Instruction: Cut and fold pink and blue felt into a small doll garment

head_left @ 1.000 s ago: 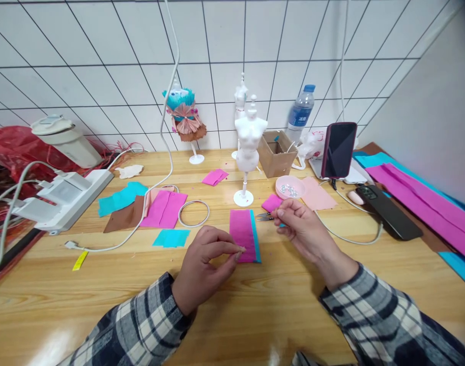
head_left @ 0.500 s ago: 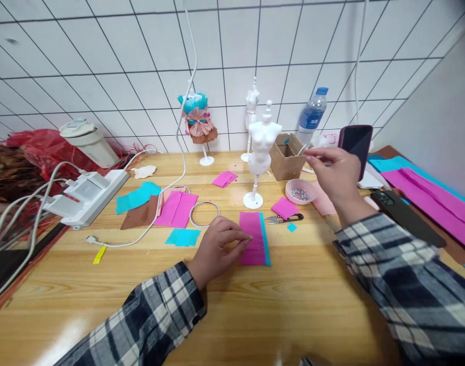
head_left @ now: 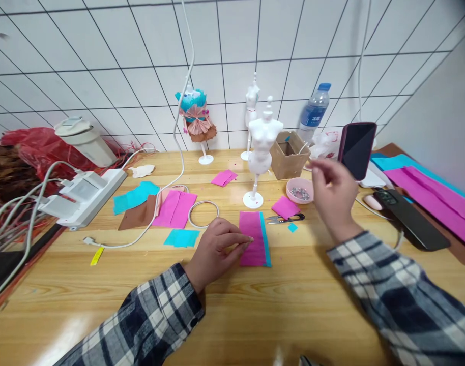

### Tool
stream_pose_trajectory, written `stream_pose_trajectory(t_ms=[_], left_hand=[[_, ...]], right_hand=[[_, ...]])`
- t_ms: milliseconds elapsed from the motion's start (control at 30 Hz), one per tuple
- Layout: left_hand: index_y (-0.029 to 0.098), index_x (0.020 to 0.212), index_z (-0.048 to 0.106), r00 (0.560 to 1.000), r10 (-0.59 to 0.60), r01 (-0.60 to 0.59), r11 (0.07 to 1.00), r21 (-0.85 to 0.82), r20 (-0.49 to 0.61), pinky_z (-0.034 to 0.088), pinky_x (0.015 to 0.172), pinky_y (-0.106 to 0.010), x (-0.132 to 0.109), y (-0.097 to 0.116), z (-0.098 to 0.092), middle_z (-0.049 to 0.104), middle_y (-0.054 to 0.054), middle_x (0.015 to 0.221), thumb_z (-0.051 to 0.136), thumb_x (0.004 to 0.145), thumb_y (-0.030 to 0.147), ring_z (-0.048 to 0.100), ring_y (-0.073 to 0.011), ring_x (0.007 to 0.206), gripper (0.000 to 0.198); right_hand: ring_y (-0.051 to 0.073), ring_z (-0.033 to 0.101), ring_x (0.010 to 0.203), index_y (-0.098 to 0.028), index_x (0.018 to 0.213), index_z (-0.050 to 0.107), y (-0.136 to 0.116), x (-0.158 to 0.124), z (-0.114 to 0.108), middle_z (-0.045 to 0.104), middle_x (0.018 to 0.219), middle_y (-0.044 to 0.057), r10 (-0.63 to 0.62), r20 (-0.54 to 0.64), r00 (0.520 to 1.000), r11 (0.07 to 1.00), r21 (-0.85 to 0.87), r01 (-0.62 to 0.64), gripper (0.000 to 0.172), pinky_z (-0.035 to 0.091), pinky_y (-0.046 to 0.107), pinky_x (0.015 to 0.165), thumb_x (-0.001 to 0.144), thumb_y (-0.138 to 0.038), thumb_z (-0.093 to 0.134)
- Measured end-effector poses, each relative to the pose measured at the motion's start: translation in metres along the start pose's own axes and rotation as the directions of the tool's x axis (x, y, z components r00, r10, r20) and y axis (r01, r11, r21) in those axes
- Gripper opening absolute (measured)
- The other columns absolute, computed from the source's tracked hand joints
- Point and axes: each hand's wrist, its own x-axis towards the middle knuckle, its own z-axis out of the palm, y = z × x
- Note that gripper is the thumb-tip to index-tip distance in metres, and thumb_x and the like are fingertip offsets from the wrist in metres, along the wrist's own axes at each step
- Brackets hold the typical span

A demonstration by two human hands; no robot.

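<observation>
Over the left part of a pink sheet with a blue strip on its right edge point(head_left: 255, 254), my left hand point(head_left: 219, 249) has thumb and forefinger pinched on something too small to make out. My right hand point(head_left: 333, 195) is raised to the right of the pink bowl point(head_left: 300, 191), its fingertips pressed together and blurred; what they hold, if anything, cannot be seen. The bowl has small shiny pieces in it. Small scissors point(head_left: 286, 219) lie beside a folded pink piece point(head_left: 285, 207). A bare white dress form point(head_left: 261, 147) stands behind the sheet.
A cardboard box point(head_left: 289, 162), water bottle point(head_left: 314, 114) and upright phone point(head_left: 357, 150) stand at the back right; another phone point(head_left: 411, 218) lies nearer. Leftward are a metal ring point(head_left: 190, 216), coloured sheets, a white cable and a power strip point(head_left: 98, 198). A dressed form point(head_left: 197, 119) stands behind.
My right hand has turned more upright and moved slightly down, away from the box. My left hand has stayed nearly still over the pink sheet. The view has shifted slightly.
</observation>
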Motion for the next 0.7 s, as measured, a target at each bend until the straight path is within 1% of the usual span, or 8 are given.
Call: stream_pose_trajectory(t_ms=[67,100,167,267,400,600,667,700], left_hand=[[0.023,0.090,0.071,0.999,0.028,-0.027,1.000,0.015,-0.021,0.044,0.072,-0.031,-0.001,0.002,-0.001,0.069,-0.002,0.077,0.064,0.084,0.016,0.059,-0.0145,0.075,0.011],[0.023,0.091,0.071,0.999,0.042,-0.042,0.999,0.027,-0.032,0.044,0.073,-0.031,-0.002,0.004,-0.002,0.069,-0.001,0.077,0.065,0.084,0.015,0.059,-0.0143,0.075,0.012],[0.025,0.093,0.071,0.996,0.070,-0.067,0.996,0.058,-0.047,0.044,0.073,-0.032,-0.003,0.008,-0.004,0.069,0.000,0.077,0.066,0.083,0.014,0.058,-0.0140,0.074,0.015],[0.027,0.093,0.071,0.993,0.091,-0.083,0.991,0.108,-0.072,0.045,0.074,-0.032,-0.005,0.014,-0.007,0.069,0.000,0.077,0.067,0.082,0.015,0.056,-0.0140,0.074,0.017],[0.025,0.092,0.071,0.990,0.100,-0.086,0.987,0.133,-0.100,0.044,0.073,-0.032,-0.006,0.018,-0.007,0.069,0.000,0.075,0.068,0.081,0.014,0.055,-0.0142,0.073,0.016],[0.026,0.087,0.071,0.993,0.087,-0.075,0.987,0.142,-0.081,0.044,0.071,-0.032,-0.006,0.019,-0.004,0.069,0.000,0.074,0.068,0.081,0.016,0.055,-0.0155,0.073,0.011],[0.026,0.088,0.071,0.993,0.093,-0.082,0.987,0.140,-0.075,0.044,0.071,-0.032,-0.006,0.019,-0.002,0.069,0.000,0.074,0.068,0.081,0.017,0.054,-0.0155,0.074,0.012],[0.026,0.089,0.071,0.993,0.095,-0.084,0.987,0.138,-0.074,0.044,0.071,-0.032,-0.007,0.019,-0.002,0.069,0.000,0.074,0.067,0.081,0.016,0.054,-0.0155,0.074,0.013]], right_hand=[[0.020,0.063,0.077,-0.022,0.094,0.072,-0.024,-0.039,-0.011,0.072,0.086,0.005,-0.023,0.209,0.978,0.994,0.105,0.001,0.019,0.049,0.033,0.068,0.089,-0.032,0.057],[0.019,0.062,0.075,-0.023,0.089,0.073,-0.036,-0.056,-0.015,0.071,0.084,0.005,-0.055,0.330,0.942,0.986,0.169,-0.002,0.017,0.049,0.031,0.066,0.088,-0.032,0.059],[0.017,0.059,0.074,-0.024,0.091,0.073,-0.056,-0.079,-0.021,0.069,0.083,0.004,-0.061,0.456,0.888,0.965,0.254,-0.065,0.015,0.047,0.029,0.061,0.088,-0.030,0.060],[0.012,0.052,0.061,-0.025,0.093,0.073,-0.074,-0.093,-0.024,0.065,0.081,0.002,0.001,0.542,0.840,0.929,0.311,-0.202,0.013,0.043,0.026,0.054,0.086,-0.030,0.064],[0.010,0.045,0.054,-0.024,0.089,0.074,-0.082,-0.096,-0.022,0.063,0.077,0.001,0.080,0.631,0.772,0.881,0.318,-0.351,0.013,0.038,0.024,0.048,0.083,-0.033,0.067],[0.012,0.047,0.059,-0.025,0.081,0.074,-0.086,-0.100,-0.019,0.063,0.071,0.001,0.103,0.643,0.759,0.883,0.293,-0.368,0.007,0.037,0.025,0.051,0.081,-0.029,0.069],[0.012,0.047,0.060,-0.024,0.080,0.072,-0.086,-0.102,-0.018,0.063,0.072,0.001,0.151,0.647,0.748,0.867,0.277,-0.415,0.005,0.038,0.024,0.050,0.078,-0.028,0.070],[0.012,0.046,0.060,-0.024,0.086,0.071,-0.085,-0.102,-0.017,0.064,0.075,0.001,0.188,0.647,0.739,0.848,0.273,-0.455,0.010,0.039,0.024,0.050,0.077,-0.029,0.072]])
